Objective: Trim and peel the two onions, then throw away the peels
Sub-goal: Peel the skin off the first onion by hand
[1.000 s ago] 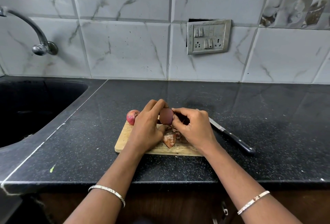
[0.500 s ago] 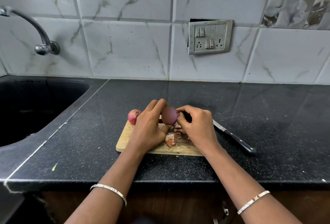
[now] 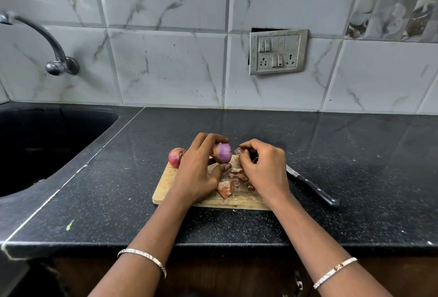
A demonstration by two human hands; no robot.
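My left hand [image 3: 198, 173] grips a partly peeled purple onion [image 3: 223, 152] between fingers and thumb, just above the wooden cutting board [image 3: 166, 186]. A gap separates it from my right hand [image 3: 264, 168], whose fingertips pinch a strip of reddish peel [image 3: 239, 151]. A second onion [image 3: 175, 157], still in its red skin, sits at the board's far left corner, partly behind my left hand. Loose peels [image 3: 227, 186] lie in a heap on the board between my hands.
A black-handled knife [image 3: 315, 189] lies on the black counter right of the board, its blade tip hidden by my right hand. A dark sink [image 3: 42, 142] with a tap [image 3: 52, 45] is at the left. The counter's front edge runs just below the board.
My right hand has pulled away from the onion to the right with a strip of peel, baring more purple flesh. My left hand keeps the onion in place.
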